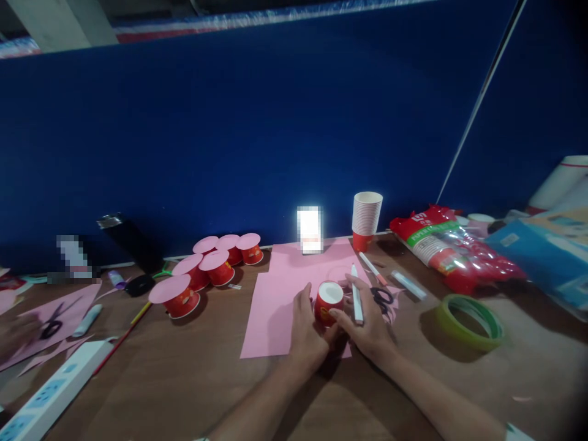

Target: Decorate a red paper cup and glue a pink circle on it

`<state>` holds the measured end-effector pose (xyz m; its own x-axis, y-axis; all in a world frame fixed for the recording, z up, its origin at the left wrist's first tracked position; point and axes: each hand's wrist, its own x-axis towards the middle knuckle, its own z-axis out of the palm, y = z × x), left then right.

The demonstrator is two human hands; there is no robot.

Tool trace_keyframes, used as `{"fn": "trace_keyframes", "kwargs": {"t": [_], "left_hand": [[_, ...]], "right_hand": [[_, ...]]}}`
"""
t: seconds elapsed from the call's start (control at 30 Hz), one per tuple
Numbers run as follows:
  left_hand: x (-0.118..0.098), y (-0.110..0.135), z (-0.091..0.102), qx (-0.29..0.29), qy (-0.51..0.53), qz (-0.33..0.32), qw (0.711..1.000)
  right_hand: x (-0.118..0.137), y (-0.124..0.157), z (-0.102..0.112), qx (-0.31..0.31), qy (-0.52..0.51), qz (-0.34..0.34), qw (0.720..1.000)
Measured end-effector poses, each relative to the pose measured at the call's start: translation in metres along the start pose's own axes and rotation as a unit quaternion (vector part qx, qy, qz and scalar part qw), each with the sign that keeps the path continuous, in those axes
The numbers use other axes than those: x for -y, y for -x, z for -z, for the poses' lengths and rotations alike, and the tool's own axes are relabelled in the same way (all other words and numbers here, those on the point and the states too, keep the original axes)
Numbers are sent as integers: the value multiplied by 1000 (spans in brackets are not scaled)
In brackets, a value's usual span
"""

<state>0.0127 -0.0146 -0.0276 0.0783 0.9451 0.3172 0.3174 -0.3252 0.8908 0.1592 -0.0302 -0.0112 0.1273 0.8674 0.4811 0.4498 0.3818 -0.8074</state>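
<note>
A small red paper cup (329, 301) stands upside down on a pink paper sheet (280, 294) on the wooden table. My left hand (307, 331) curls round the cup's left side and holds it. My right hand (367, 318) touches the cup's right side with its thumb while its fingers grip a white marker pen (356, 301) that points away from me. Black-handled scissors (382, 298) lie just right of that hand.
Several upturned red cups capped with pink discs (215, 268) sit at the left. A stack of cups (366, 220), a red cup packet (452, 248), a green tape roll (469, 321), a power strip (55, 392) and a dark bottle (128, 242) are around. Another person's hand (16, 334) rests by scissors at far left.
</note>
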Motion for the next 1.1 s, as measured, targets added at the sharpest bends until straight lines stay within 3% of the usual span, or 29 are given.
{"fn": "trace_keyframes", "kwargs": {"t": [0.17, 0.37, 0.5, 0.67, 0.87, 1.1], "left_hand": [[-10, 6, 3, -27, 14, -60, 998], [-20, 13, 6, -65, 86, -40, 993], [-15, 8, 4, -81, 75, -62, 992], [-3, -1, 2, -67, 73, -17, 995], [-5, -2, 3, -26, 83, -24, 996], [-3, -3, 2, -23, 90, -17, 996]], "right_hand": [[3, 0, 2, -30, -32, 10, 999], [4, 2, 5, -101, 8, 42, 994], [7, 4, 4, -84, 19, 61, 994], [7, -1, 2, -74, 72, 57, 993], [2, -5, -6, -37, 41, 38, 998], [4, -9, -4, -58, 4, 3, 998]]}}
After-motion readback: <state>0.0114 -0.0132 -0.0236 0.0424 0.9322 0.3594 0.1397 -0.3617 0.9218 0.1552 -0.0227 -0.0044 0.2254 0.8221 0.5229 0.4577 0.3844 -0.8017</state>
